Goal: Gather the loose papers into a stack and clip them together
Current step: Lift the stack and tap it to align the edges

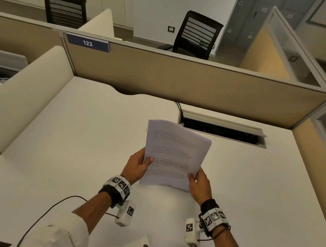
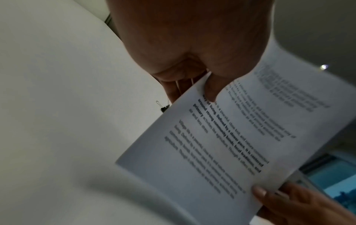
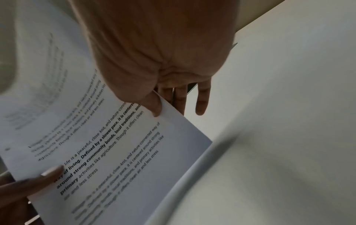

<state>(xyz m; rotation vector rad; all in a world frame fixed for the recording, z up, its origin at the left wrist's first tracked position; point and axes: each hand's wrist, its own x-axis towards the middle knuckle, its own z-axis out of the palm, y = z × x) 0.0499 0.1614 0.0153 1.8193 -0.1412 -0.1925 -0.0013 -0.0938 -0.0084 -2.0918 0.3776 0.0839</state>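
A stack of printed white papers [image 1: 174,155] is held upright above the white desk [image 1: 83,136], a little tilted to the right. My left hand [image 1: 140,165] pinches its left edge, thumb on the front and fingers behind. My right hand [image 1: 197,182] pinches the lower right edge the same way. The left wrist view shows the papers [image 2: 231,137] under my left thumb, and a black binder clip [image 2: 164,108] lying on the desk just beyond them. In the right wrist view my thumb presses on the papers [image 3: 108,152]. In the head view the clip is hidden behind the papers.
An open cable slot [image 1: 221,129] is cut into the desk behind the papers. Beige partition walls [image 1: 186,80] close the desk at the back and right, a cream divider [image 1: 19,96] at the left. Two black chairs stand beyond the partition.
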